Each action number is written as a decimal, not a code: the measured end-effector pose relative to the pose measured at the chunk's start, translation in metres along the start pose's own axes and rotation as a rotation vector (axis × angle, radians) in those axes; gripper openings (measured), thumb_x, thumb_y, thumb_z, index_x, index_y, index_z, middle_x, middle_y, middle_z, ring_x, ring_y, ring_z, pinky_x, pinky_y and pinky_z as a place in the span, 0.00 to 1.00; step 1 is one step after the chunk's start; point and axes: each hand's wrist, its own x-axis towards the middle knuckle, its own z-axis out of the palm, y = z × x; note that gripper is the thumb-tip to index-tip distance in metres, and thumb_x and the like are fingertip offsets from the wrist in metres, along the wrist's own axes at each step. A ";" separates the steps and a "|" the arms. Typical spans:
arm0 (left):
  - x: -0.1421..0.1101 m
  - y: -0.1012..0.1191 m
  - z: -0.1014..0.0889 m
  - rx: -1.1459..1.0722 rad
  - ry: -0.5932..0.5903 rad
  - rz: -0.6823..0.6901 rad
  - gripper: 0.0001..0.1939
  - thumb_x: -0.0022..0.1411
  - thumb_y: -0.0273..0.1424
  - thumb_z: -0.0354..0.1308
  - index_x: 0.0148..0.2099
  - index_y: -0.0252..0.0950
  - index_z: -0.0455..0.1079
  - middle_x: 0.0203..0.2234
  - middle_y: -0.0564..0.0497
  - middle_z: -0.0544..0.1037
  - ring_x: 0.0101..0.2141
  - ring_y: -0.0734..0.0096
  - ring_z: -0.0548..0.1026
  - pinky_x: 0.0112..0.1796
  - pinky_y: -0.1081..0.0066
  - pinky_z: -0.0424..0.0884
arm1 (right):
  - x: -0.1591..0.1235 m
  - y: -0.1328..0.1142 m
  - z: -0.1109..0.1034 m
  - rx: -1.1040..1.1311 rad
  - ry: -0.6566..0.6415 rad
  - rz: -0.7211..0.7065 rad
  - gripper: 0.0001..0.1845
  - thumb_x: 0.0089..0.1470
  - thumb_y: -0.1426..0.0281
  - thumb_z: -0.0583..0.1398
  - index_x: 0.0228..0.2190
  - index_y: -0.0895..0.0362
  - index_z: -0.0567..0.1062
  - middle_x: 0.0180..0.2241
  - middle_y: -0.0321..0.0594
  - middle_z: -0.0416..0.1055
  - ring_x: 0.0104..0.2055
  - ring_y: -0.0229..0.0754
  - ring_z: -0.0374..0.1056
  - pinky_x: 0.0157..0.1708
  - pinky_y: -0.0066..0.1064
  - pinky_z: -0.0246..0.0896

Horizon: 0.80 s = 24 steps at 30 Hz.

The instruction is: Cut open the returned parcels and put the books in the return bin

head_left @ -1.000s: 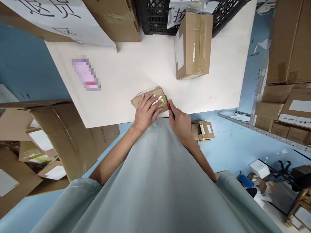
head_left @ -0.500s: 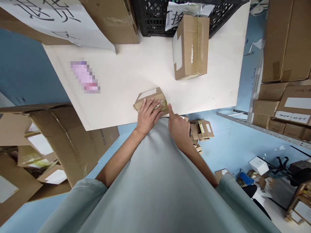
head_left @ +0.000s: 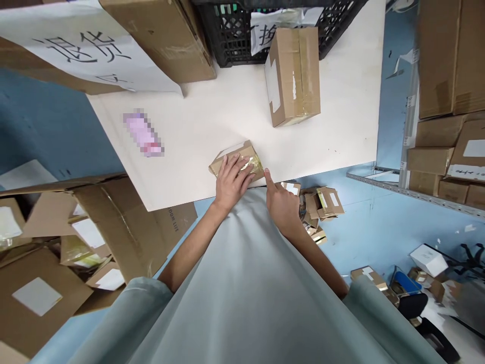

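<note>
Left grip [head_left: 231,183] on small box [head_left: 248,150], right grip [head_left: 282,203] alongside

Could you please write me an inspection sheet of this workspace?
Surface: white table; small specks toward its right side.
Job's things: small carton with shiny tape, by the near edge.
Clutter: larger carton, black crate, pixelated pink item.
Hands: left hand spread on the small carton; right hand at its right end, index finger extended, grip hidden.
Cables: none clearly identifiable.
Surroundings: boxes stacked at right; cartons on the blue floor; large open box at left.
</note>
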 end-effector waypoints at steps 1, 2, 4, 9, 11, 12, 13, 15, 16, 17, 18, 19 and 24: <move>0.001 0.000 -0.001 -0.004 -0.001 -0.002 0.16 0.82 0.45 0.58 0.62 0.45 0.79 0.63 0.42 0.83 0.73 0.46 0.73 0.76 0.28 0.55 | 0.000 0.002 0.003 0.004 -0.008 0.000 0.43 0.77 0.74 0.52 0.84 0.45 0.44 0.49 0.52 0.85 0.42 0.50 0.84 0.43 0.37 0.76; 0.003 -0.001 -0.002 -0.007 0.003 -0.009 0.17 0.82 0.45 0.58 0.61 0.45 0.79 0.63 0.41 0.84 0.73 0.45 0.73 0.76 0.28 0.55 | -0.001 0.004 0.007 0.006 -0.033 -0.001 0.42 0.77 0.74 0.52 0.84 0.46 0.47 0.47 0.53 0.85 0.43 0.51 0.84 0.44 0.38 0.76; 0.007 -0.003 -0.005 -0.003 0.029 -0.029 0.17 0.82 0.46 0.58 0.61 0.44 0.79 0.63 0.40 0.83 0.73 0.44 0.73 0.76 0.28 0.54 | -0.002 0.011 0.016 0.013 -0.124 -0.005 0.39 0.76 0.74 0.53 0.82 0.48 0.54 0.45 0.53 0.85 0.44 0.53 0.85 0.44 0.40 0.77; 0.018 -0.009 -0.009 0.033 0.080 -0.038 0.18 0.81 0.46 0.58 0.61 0.43 0.80 0.63 0.40 0.83 0.73 0.43 0.73 0.77 0.29 0.54 | 0.000 0.034 0.026 0.071 -0.123 0.052 0.36 0.79 0.69 0.52 0.82 0.49 0.56 0.47 0.52 0.86 0.45 0.54 0.85 0.45 0.40 0.77; 0.015 -0.009 -0.009 0.039 0.084 -0.022 0.17 0.81 0.45 0.58 0.60 0.42 0.80 0.62 0.40 0.84 0.72 0.43 0.74 0.76 0.29 0.55 | 0.004 0.042 0.023 0.092 -0.042 0.097 0.34 0.80 0.67 0.51 0.81 0.49 0.57 0.46 0.51 0.87 0.43 0.53 0.85 0.45 0.38 0.76; 0.012 -0.010 -0.008 0.042 0.080 -0.016 0.17 0.81 0.45 0.59 0.60 0.43 0.80 0.62 0.40 0.84 0.72 0.43 0.74 0.76 0.28 0.55 | 0.007 0.046 0.022 0.103 -0.004 0.110 0.33 0.81 0.66 0.50 0.81 0.49 0.58 0.46 0.50 0.87 0.42 0.52 0.84 0.44 0.37 0.75; 0.009 -0.010 -0.008 0.046 0.071 -0.013 0.16 0.81 0.45 0.59 0.59 0.43 0.80 0.61 0.40 0.84 0.71 0.43 0.75 0.76 0.28 0.56 | 0.011 0.049 0.021 0.118 0.035 0.117 0.33 0.81 0.66 0.50 0.81 0.50 0.59 0.46 0.50 0.87 0.41 0.51 0.84 0.44 0.36 0.74; -0.001 -0.013 -0.009 0.060 0.049 -0.003 0.17 0.80 0.45 0.60 0.60 0.44 0.79 0.61 0.40 0.84 0.71 0.43 0.75 0.75 0.27 0.57 | 0.022 0.056 0.023 0.157 0.113 0.104 0.33 0.80 0.66 0.50 0.80 0.53 0.61 0.46 0.50 0.87 0.41 0.51 0.83 0.43 0.34 0.73; -0.007 -0.016 -0.010 0.071 0.040 0.005 0.18 0.80 0.46 0.60 0.62 0.44 0.79 0.61 0.40 0.84 0.71 0.43 0.75 0.75 0.28 0.57 | 0.029 0.060 0.025 0.184 0.146 0.087 0.33 0.80 0.66 0.50 0.80 0.54 0.62 0.46 0.50 0.88 0.42 0.51 0.83 0.42 0.33 0.72; -0.012 -0.019 -0.012 0.084 0.034 0.014 0.19 0.80 0.47 0.60 0.63 0.44 0.79 0.61 0.40 0.85 0.70 0.43 0.76 0.75 0.28 0.58 | 0.037 0.064 0.028 0.216 0.172 0.069 0.33 0.80 0.66 0.50 0.80 0.54 0.62 0.47 0.50 0.88 0.43 0.51 0.83 0.43 0.33 0.72; -0.018 -0.023 -0.015 0.099 0.030 0.023 0.22 0.79 0.49 0.60 0.64 0.44 0.78 0.60 0.39 0.85 0.70 0.42 0.77 0.75 0.28 0.58 | 0.045 0.067 0.032 0.254 0.188 0.052 0.33 0.79 0.65 0.50 0.80 0.54 0.62 0.47 0.50 0.88 0.43 0.51 0.83 0.44 0.34 0.73; -0.024 -0.028 -0.019 0.113 0.026 0.024 0.24 0.79 0.52 0.60 0.66 0.43 0.78 0.60 0.38 0.85 0.69 0.42 0.77 0.74 0.28 0.59 | 0.055 0.070 0.037 0.300 0.196 0.037 0.34 0.79 0.64 0.51 0.80 0.54 0.62 0.48 0.49 0.88 0.44 0.52 0.83 0.45 0.35 0.73; -0.048 -0.048 -0.044 0.181 0.057 -0.044 0.39 0.71 0.66 0.57 0.67 0.44 0.78 0.59 0.36 0.84 0.69 0.36 0.76 0.72 0.31 0.63 | 0.117 0.068 0.061 0.661 0.166 -0.066 0.29 0.79 0.62 0.50 0.72 0.59 0.70 0.52 0.48 0.87 0.41 0.46 0.84 0.50 0.36 0.76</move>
